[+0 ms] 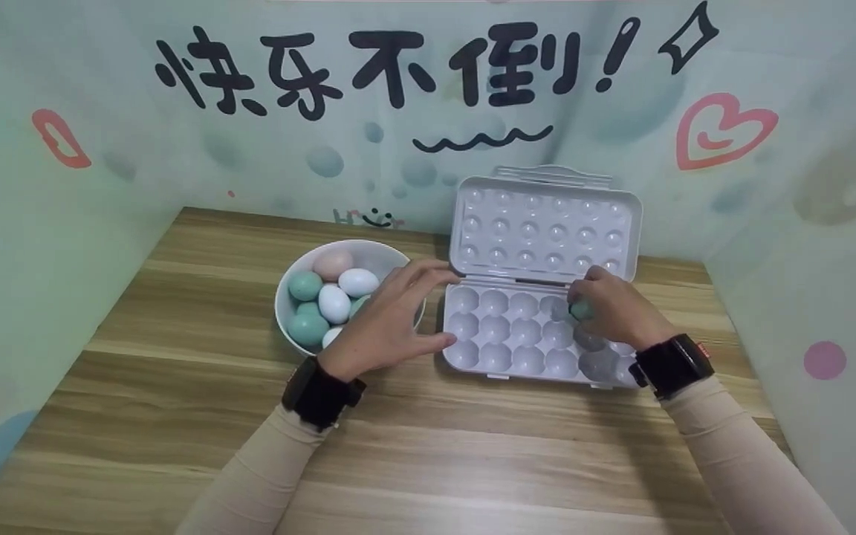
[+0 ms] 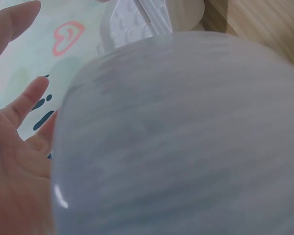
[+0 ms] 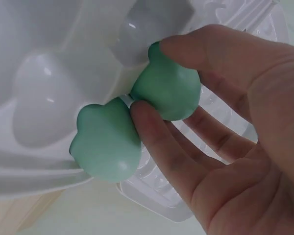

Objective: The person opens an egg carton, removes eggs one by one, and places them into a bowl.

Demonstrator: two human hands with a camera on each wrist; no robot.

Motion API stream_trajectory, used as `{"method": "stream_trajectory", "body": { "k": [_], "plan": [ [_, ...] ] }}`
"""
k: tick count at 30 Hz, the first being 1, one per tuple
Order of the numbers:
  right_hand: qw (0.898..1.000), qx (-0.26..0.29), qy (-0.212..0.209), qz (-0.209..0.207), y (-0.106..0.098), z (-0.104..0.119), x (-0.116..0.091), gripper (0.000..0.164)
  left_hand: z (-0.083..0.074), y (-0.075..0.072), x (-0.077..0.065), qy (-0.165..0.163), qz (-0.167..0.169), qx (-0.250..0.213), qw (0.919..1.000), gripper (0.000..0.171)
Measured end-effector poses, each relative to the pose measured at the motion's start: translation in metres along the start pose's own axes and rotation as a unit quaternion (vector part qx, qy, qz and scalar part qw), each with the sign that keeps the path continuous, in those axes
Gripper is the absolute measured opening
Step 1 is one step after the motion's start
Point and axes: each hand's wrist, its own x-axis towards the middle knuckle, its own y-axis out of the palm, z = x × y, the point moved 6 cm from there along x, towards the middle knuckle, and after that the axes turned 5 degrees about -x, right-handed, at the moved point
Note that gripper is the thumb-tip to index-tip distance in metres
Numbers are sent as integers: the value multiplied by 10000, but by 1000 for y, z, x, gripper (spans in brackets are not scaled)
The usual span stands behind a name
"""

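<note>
My right hand (image 1: 621,305) pinches a green egg (image 3: 169,88) between thumb and fingers, low at a cup of the white egg carton (image 1: 495,358). In the right wrist view, a second green egg (image 3: 108,144) sits in the neighbouring cup; the hand hides it in the head view. With fingers spread, my left hand (image 1: 387,319) hovers by the right side of a white bowl (image 1: 385,256), fingertips and thumb close to the carton's left edge. Green, white and pinkish eggs (image 1: 334,303) fill the bowl. Its outer wall (image 2: 176,137) covers most of the left wrist view.
The carton's lid (image 1: 543,230) stands raised against the printed backdrop (image 1: 250,163), its dimpled inside facing forward. Several cups on the left of the carton hold no egg. Bowl and carton stand side by side on a wood-grain table (image 1: 398,461), with fabric walls on both sides.
</note>
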Motion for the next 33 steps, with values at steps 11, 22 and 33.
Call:
{"method": "stream_trajectory", "body": {
  "k": [11,22,33],
  "plan": [
    [9997,-223,3,57,3,-5,3,37,1,1,-2,-34,23,9,10000,69],
    [9972,-67,-77,-743,-20,1,-5,37,0,-1,-1,8,-82,-59,9999,66],
    [9735,1029,189,-2031,-43,40,-17,33,-1,-3,0,120,-327,-24,9994,64]
  ]
}}
